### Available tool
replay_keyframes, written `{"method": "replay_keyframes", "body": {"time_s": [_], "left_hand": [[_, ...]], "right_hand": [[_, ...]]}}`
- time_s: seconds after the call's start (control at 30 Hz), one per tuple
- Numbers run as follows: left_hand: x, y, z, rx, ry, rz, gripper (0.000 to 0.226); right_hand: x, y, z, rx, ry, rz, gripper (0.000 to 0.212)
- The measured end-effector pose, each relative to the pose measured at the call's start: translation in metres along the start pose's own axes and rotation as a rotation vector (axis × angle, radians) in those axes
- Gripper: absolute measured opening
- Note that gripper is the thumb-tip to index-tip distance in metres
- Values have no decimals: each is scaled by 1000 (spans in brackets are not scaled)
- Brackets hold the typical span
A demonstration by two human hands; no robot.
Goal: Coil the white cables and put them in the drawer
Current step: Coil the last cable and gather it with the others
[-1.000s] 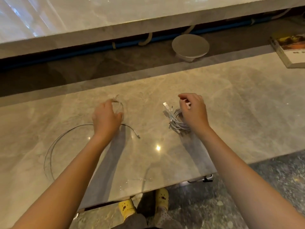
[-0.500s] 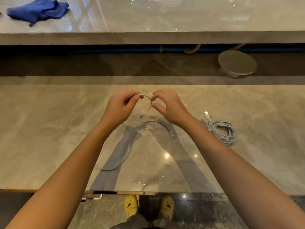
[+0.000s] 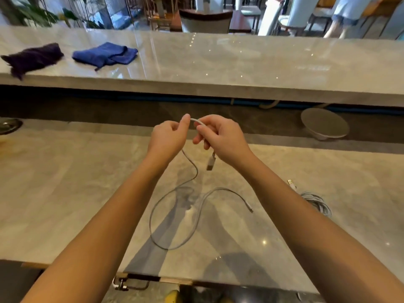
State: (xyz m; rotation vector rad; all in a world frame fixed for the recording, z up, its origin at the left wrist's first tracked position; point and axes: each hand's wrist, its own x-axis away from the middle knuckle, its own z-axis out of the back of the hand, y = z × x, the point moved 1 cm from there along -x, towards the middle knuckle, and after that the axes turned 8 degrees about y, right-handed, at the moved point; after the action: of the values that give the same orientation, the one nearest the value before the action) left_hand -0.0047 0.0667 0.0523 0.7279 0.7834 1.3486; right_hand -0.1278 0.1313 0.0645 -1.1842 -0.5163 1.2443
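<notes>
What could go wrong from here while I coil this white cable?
The loose cable lies in a wide slack loop on the counter, so drawing it in fast could twist or kink it. The right forearm hides part of the coiled cable beside it, so a sweep might knock it undone.

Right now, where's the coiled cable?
Head view, right side: the coiled cable lies on the counter beside the right forearm, partly hidden by it, right of the loose cable that the left hand and right hand hold.
</notes>
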Motion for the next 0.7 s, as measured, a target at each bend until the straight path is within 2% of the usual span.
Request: {"method": "replay_keyframes", "body": {"time_s": [0.13,0.27,0.4,0.43,0.53,0.57,0.63,0.7], "left_hand": [[-9,8,16,134,-19,20,62],[-12,20,29,358,-197,111,35],[-15,29,45,632,-197,201,28],[-17,31,49,666,-196,211,29],[-19,40,64,585,-250,130,30],[-19,43,68,574,-285,102,30],[-18,50,75,613,-379,57,27],[-20,55,80,683,-458,16,24]], "right_hand": [[-6,-14,3,-36,-4,-28,21],[-9,-24,1,54,-102,30,22],[-9,-29,-1,165,-282,78,26],[-10,-30,0,177,-249,82,27],[-23,-29,10,204,80,104,23],[-28,-29,11,235,128,134,29],[-37,-30,7,284,44,196,41],[-43,-33,0,201,-66,182,31]]}}
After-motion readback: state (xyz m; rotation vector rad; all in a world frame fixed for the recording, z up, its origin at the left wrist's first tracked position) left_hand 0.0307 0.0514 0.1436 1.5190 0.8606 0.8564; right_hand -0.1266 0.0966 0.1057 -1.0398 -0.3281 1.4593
